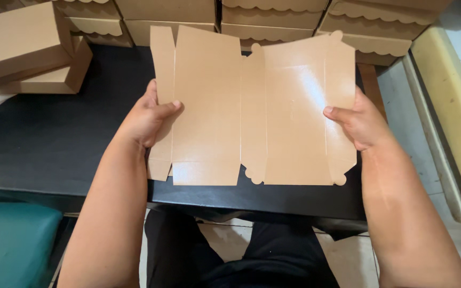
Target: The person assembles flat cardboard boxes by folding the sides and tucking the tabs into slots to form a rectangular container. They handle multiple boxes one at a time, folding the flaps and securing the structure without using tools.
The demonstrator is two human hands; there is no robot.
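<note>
Two bare forearms rise from the bottom edge of the frame, elbows cut off, above dark trousers and a strip of pale tiled floor. Between them a flat, unfolded cardboard box blank [252,106] is held above the near edge of a black table [54,133]. Its long axis runs left to right, with creased panels side by side and glossy tan inner face turned up toward the camera; scalloped tabs show at its right corners and along a middle panel.

At the blank's left end, the left hand [148,117] pinches a narrow side flap, thumb on top and fingers hidden underneath. At the right end, the right hand [361,125] grips the outer panel the same way, thumb over the face, fingers out of sight behind the card.

Behind the sheet, stacked tan boxes [273,16] with wavy-edged lids line the far side of the table, their tops cropped by the frame. More folded boxes [22,48] sit at upper left, partly cut off, over a scrap of white paper. A teal cushioned seat [12,242] fills the lower left corner.
</note>
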